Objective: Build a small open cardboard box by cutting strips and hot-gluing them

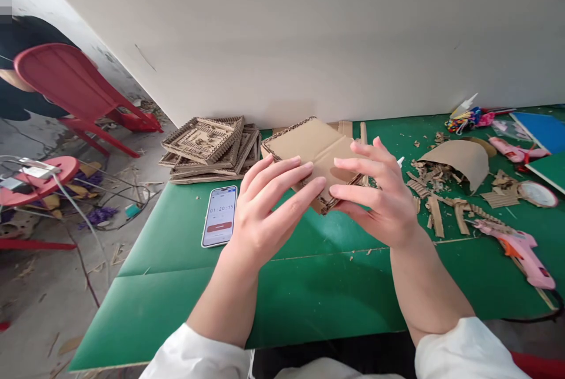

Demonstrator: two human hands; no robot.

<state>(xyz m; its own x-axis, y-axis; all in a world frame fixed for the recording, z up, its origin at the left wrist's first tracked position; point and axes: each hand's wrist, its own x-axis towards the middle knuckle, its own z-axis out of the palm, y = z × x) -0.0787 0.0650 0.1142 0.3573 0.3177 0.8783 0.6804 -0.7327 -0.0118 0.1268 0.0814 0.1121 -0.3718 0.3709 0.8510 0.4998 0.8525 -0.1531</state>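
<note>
A square cardboard panel (315,138) with rough corrugated edges is tilted above the table, one corner toward me, its smooth brown face up. A crease runs across that face. My left hand (269,208) holds its near left side, fingers stretched over the edge. On the near right side, my right hand (379,196) grips the panel with its fingertips on top and its thumb low at the edge. Left of the panel, corrugated cardboard trays (203,140) are stacked at the back. A phone (219,214) showing a timer lies beside my left hand.
Right on the green table (326,291) are a pink glue gun (518,249), another pink glue gun (514,148), a curved cardboard piece (461,158), cardboard scraps and a roll of tape (538,194). A white board stands behind. A red chair (66,82) with a seated person is left.
</note>
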